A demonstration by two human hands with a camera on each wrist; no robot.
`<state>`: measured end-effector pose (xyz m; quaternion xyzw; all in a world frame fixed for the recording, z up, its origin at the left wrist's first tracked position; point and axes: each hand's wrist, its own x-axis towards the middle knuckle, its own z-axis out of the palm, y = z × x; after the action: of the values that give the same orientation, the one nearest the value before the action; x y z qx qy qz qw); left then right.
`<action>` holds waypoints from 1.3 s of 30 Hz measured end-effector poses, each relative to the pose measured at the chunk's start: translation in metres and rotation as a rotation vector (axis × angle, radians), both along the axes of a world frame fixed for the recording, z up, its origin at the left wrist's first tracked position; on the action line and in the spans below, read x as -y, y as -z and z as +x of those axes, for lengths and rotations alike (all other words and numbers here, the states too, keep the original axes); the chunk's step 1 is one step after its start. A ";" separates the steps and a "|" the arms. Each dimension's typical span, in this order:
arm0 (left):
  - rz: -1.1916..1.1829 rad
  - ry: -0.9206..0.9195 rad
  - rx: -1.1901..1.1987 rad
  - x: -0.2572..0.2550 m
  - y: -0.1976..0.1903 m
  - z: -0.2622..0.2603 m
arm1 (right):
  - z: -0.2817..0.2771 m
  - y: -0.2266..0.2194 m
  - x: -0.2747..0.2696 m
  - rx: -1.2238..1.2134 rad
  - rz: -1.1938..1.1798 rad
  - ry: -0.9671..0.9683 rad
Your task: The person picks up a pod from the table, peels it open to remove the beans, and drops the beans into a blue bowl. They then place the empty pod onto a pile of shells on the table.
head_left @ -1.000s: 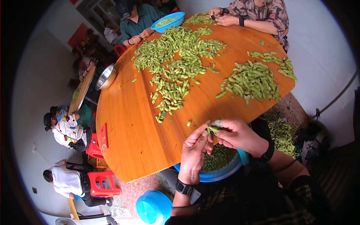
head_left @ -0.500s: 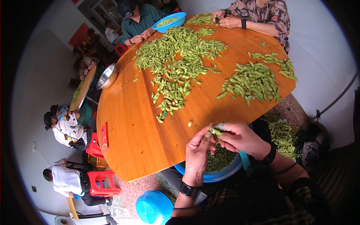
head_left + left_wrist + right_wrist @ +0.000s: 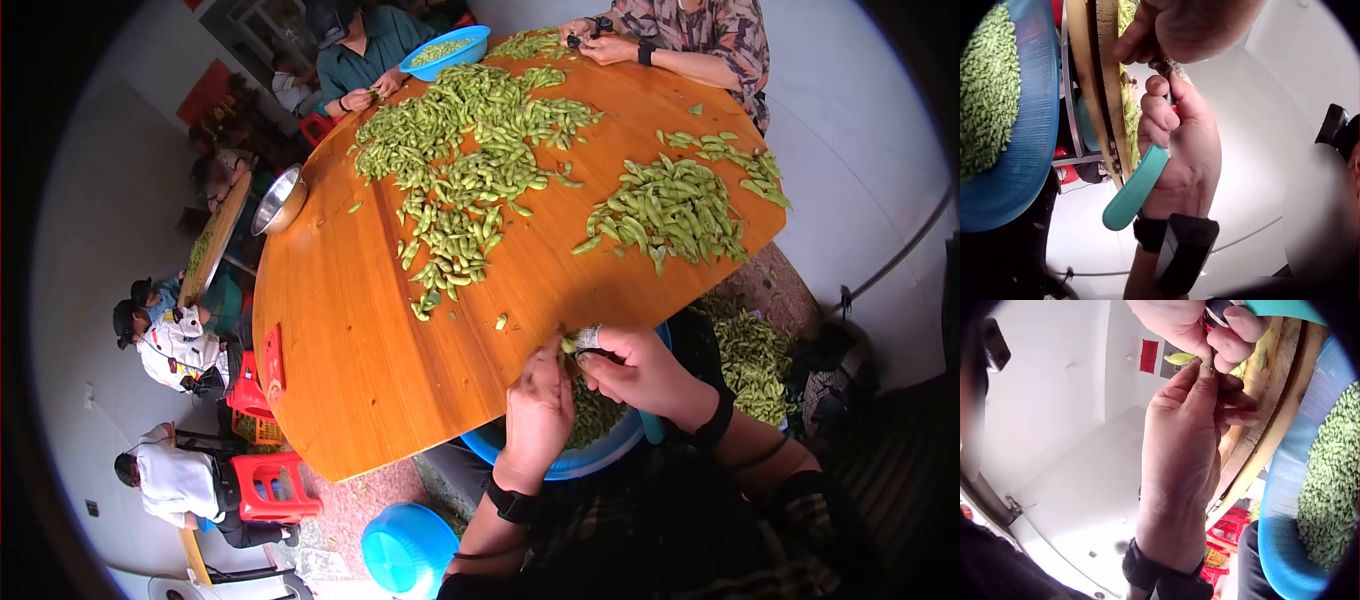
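Observation:
My left hand (image 3: 538,412) has thumb and forefinger pinched together at the table's near edge, meeting my right hand (image 3: 648,378). A green pod (image 3: 1180,359) sticks out beside the joined fingertips in the right wrist view, one end hidden between them. The right hand's fingers curl round a tool with a teal handle (image 3: 1138,187); its dark metal part is mostly covered by the fingers. Grey wrapping (image 3: 590,338) covers one right fingertip. Below both hands is a blue basin (image 3: 590,462) of shelled green beans (image 3: 1335,481).
A large pile of pods (image 3: 470,150) and a smaller pile (image 3: 675,210) lie on the wooden table (image 3: 350,350). A metal bowl (image 3: 280,200) stands at its left edge, a blue bowl (image 3: 445,52) at the far side. Two people sit opposite; more pods (image 3: 750,365) lie low on the right.
The left hand has turned, showing more of its back, and its fingers have shifted at the pod. The right hand stays beside it, still curled round the tool.

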<state>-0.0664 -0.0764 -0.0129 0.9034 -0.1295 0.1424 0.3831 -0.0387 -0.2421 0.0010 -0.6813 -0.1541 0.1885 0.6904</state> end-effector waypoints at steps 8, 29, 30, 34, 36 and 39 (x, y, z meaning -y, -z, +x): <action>-1.311 0.177 -0.568 -0.006 0.001 0.007 | 0.001 -0.022 0.001 -0.206 0.084 -0.020; 0.009 0.078 -0.178 0.002 -0.021 -0.003 | 0.010 -0.020 -0.003 -0.086 0.066 -0.046; 0.074 0.147 -0.136 0.003 -0.021 -0.003 | 0.013 -0.015 -0.003 -0.089 0.069 -0.045; -0.018 0.156 -0.097 0.007 -0.013 -0.003 | 0.015 -0.012 0.000 -0.061 0.051 0.010; -0.075 0.137 -0.128 0.009 -0.012 -0.006 | 0.014 -0.018 0.001 -0.086 0.000 -0.008; -0.117 0.027 -0.204 0.009 -0.016 -0.013 | 0.015 -0.015 0.002 -0.105 0.036 -0.005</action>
<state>-0.0798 -0.0858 0.0029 0.8875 -0.0934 0.0518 0.4482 -0.0236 -0.2441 0.0158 -0.6576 -0.1227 0.2227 0.7092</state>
